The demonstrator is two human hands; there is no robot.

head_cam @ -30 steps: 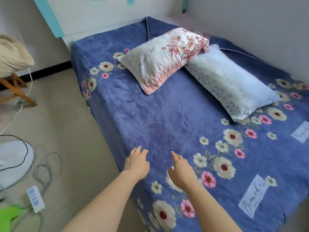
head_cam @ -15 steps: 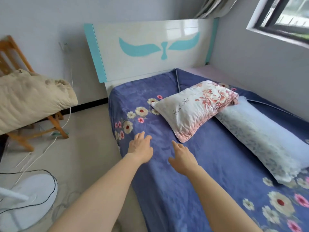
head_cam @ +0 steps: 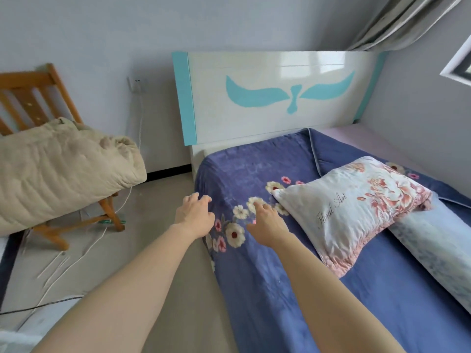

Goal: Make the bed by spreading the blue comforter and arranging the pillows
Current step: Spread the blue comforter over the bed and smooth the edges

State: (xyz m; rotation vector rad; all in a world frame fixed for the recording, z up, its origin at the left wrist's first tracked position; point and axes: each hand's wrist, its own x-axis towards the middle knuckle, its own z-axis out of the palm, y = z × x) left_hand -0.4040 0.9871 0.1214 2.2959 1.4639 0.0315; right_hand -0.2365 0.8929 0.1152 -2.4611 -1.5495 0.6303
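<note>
Now hands have moved up bed edge to head end. Left hand [head_cam: 195, 216], right hand [head_cam: 267, 225] empty, fingers loosely spread over blue comforter [head_cam: 280, 289], centre frame. Comforter lies spread; floral pillow [head_cam: 351, 207] probably next.

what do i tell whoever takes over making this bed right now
Left hand: open, fingers spread, holding nothing, at the side edge of the blue comforter.
Right hand: open, holding nothing, over the comforter's flower print.
Floral pillow lies at an angle mid-bed, its far end on the pale blue pillow.
Done: the comforter covers most of the bed.
Left: its corner by the headboard is folded back, showing a pink sheet. Pull it flat, then probably set both pillows at the headboard.
</note>
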